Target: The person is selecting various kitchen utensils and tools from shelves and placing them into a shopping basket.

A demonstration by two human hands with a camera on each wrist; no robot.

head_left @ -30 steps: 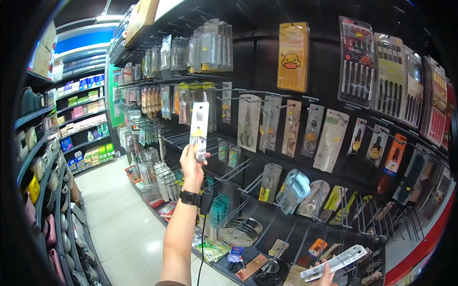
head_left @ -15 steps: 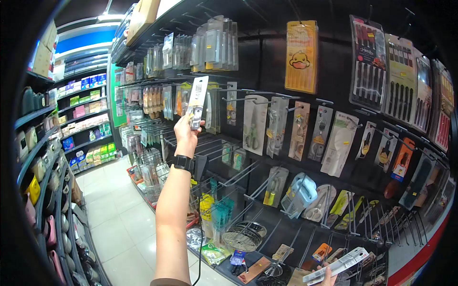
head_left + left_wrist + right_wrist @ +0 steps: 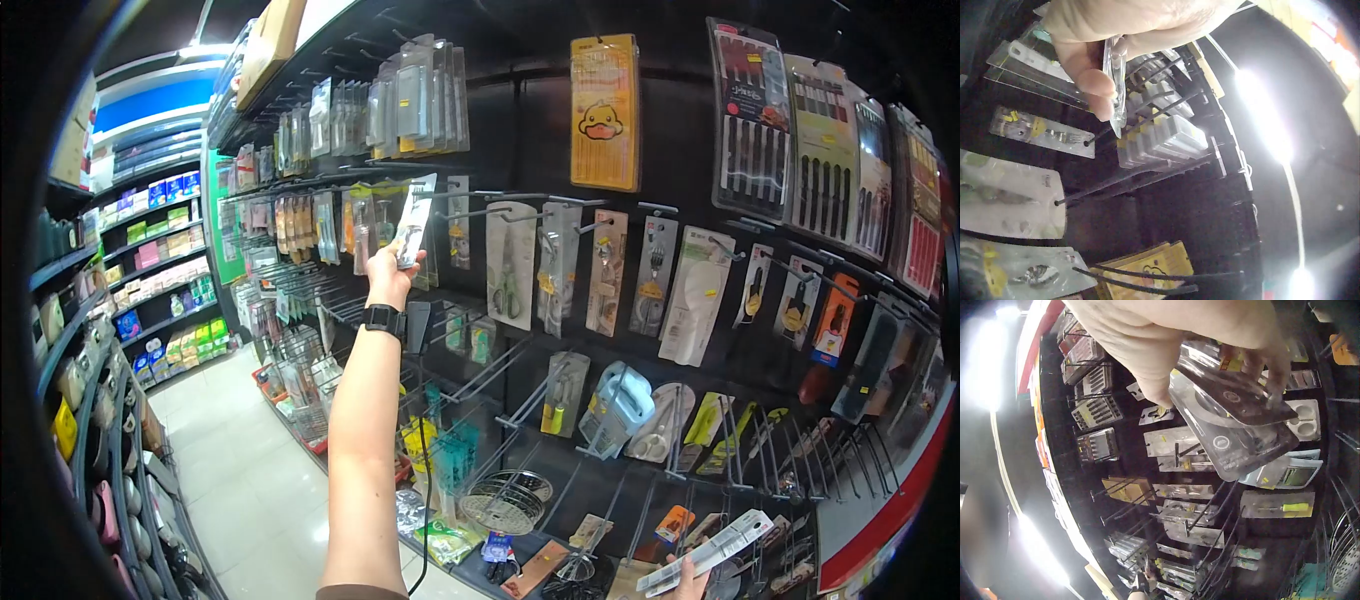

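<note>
My left hand [image 3: 388,276] is stretched out toward the middle row of the rack, gripping a narrow packaged fork [image 3: 416,212] by its lower end. The package stands nearly upright and overlaps the hanging packs behind it. In the left wrist view the same pack shows edge-on between thumb and fingers [image 3: 1099,87], close to metal hooks. Low at the right, my right hand [image 3: 690,582] holds flat clear-plastic packs [image 3: 712,552] on white card. From the right wrist, two dark-backed packs [image 3: 1235,450] fan out from that hand, their contents partly hidden.
A black pegboard rack carries rows of protruding hooks [image 3: 500,425]. Packaged scissors [image 3: 512,270], a yellow duck pack [image 3: 604,115] and a blue plastic item [image 3: 622,400] hang there. Left of a tiled aisle [image 3: 245,480] stands another shelf [image 3: 95,400]. A cable [image 3: 426,480] hangs beside my left forearm.
My left hand has risen and reached farther toward the rack, and its fork pack now leans right and shows more edge-on. My right hand still holds its packs low at the right.
</note>
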